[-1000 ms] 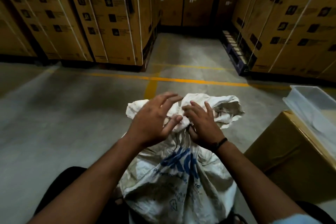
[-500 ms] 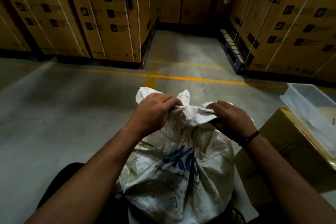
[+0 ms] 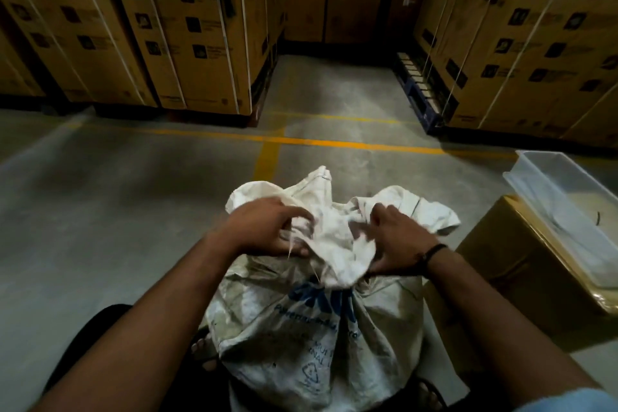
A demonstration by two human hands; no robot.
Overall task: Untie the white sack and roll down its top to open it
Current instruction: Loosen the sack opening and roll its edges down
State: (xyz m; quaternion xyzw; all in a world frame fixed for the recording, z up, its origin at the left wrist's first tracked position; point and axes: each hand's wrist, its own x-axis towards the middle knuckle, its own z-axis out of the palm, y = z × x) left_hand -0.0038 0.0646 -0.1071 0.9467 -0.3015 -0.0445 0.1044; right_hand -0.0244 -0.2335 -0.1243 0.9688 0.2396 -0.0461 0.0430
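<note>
Both hands have dropped lower on the neck since 0.5 s ago. Left hand (image 3: 267,231) and right hand (image 3: 398,241) clutch the bunched top of the white sack (image 3: 317,328), standing on the floor (image 3: 100,211) between the person's legs. Untying step, neck looks cinched. Next: free the tie, then roll the top.

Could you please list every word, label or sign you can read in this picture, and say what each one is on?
White sack: large blue lettering under the gathered neck, hidden by folds, unreadable; smaller blue lines below, blurred; a triangular symbol low down.
Stacked cartons: dark square pictograms and print, too small to read.
No text reads clearly.
</note>
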